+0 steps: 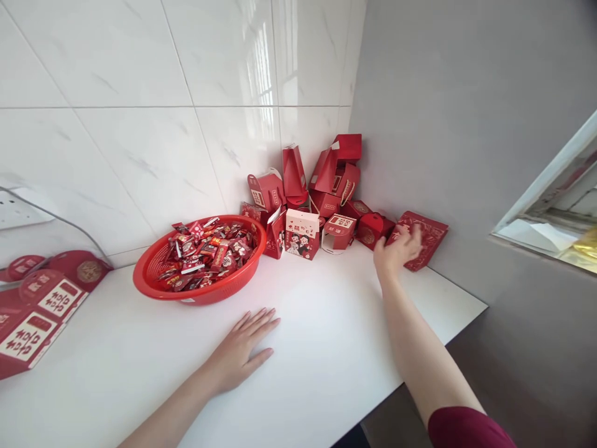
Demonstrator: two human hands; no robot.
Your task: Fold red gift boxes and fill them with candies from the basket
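My left hand [245, 351] lies flat on the white table [308, 323], fingers spread, with nothing in it. Over at the right, my right hand [396, 249] is raised in front of a flat red printed packet [426, 239] that leans against the grey wall. Its fingers are apart; whether they touch the packet I cannot tell. Just left of that hand sits a red gift box [373, 230]. A pink-topped box with two cartoon figures [302, 235] stands at the front of the pile. Beyond my left hand is a red plastic basket [233, 283] heaped with wrapped candies [209, 252].
Several red boxes [293, 171] are piled in the corner against the tiled wall [224, 62]. Flat red box sheets [41, 311] lie at the left edge, below a wall socket [21, 208] with a grey cable. A window opening [559, 193] is at the right.
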